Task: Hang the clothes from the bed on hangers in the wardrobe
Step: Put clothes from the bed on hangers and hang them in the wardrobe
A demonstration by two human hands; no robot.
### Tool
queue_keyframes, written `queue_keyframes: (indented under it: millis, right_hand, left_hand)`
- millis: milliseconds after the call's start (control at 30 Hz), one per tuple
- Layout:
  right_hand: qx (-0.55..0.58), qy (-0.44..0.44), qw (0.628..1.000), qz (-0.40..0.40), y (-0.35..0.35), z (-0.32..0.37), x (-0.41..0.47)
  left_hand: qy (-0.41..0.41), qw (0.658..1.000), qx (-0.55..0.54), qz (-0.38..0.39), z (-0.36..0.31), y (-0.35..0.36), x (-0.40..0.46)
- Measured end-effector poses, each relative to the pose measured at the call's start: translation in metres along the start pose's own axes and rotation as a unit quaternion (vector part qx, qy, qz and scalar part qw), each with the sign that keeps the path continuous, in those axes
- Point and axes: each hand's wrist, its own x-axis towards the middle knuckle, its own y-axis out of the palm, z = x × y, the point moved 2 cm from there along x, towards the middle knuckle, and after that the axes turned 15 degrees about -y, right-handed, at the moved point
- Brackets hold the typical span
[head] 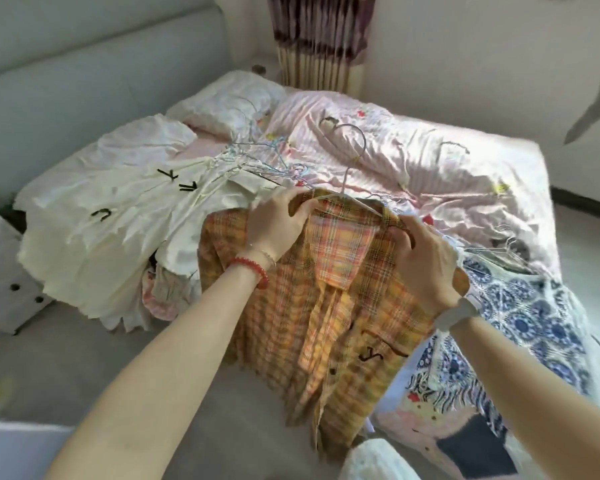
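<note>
An orange plaid shirt [329,306] hangs in front of me over the bed's near corner, with a thin wire hanger [352,157] inside its collar and the hook sticking up. My left hand [277,223] grips the shirt's left shoulder at the collar. My right hand [423,261] grips the right shoulder. A cream garment with black marks [118,216] lies spread on the bed's left side. A pile of spare wire hangers [257,157] lies on the bed beyond the shirt. A blue-and-white patterned garment [523,306] lies at the right, by another hanger [506,247]. The wardrobe is out of view.
The bed [430,161] carries a rumpled pink striped cover and a white pillow [229,102]. A grey headboard [83,71] stands at the left, a white drawer unit [4,278] beside it. Bare floor [83,368] lies below my arms. A striped curtain [322,39] hangs behind.
</note>
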Motion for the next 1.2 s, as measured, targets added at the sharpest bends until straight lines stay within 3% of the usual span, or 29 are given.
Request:
queue_keyframes:
  millis: [200, 400, 700, 1000, 1200]
  right_hand:
    - [-0.005, 0.053, 0.998, -0.021, 0.015, -0.092, 0.062]
    - [0.020, 0.102, 0.995, -0.001, 0.054, -0.211, 0.149]
    - [0.002, 0.191, 0.965, 0.179, 0.184, -0.343, 0.191]
    - [-0.009, 0.218, 0.941, 0.259, 0.288, -0.418, 0.171]
    - [-0.042, 0.264, 0.912, 0.312, 0.308, -0.423, 0.155]
  left_hand:
    - [0.025, 0.991, 0.080, 0.108, -0.037, 0.079, 0.065]
    - [-0.071, 0.973, 0.124, 0.182, -0.045, 0.173, 0.127]
    - [-0.223, 0.890, 0.253, 0.308, 0.022, 0.304, 0.143]
    - [-0.236, 0.845, 0.307, 0.368, 0.071, 0.380, 0.163]
    - [-0.255, 0.832, 0.310, 0.383, 0.082, 0.396, 0.167]
